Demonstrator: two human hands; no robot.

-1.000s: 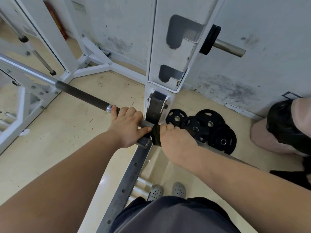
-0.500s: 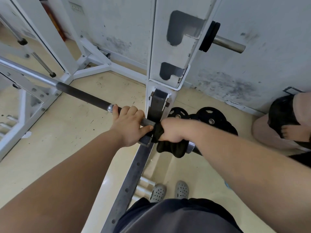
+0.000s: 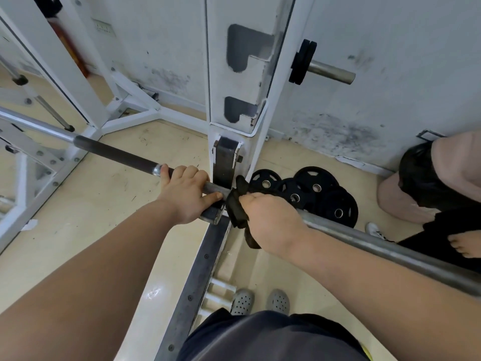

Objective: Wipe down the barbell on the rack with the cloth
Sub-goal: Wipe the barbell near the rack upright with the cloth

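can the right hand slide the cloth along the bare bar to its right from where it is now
Probably yes. The right hand holds the cloth wrapped on the barbell just beside the rack upright, and the bare metal running toward the right edge shows nothing on it.

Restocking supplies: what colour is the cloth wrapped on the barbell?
Black; the head view shows the cloth best, held by the right hand.

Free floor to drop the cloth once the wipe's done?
Bare floor left of the rack upright, under the barbell. Crowded right of it: plates and a second person. Left hand grips the bar; right hand holds the cloth.
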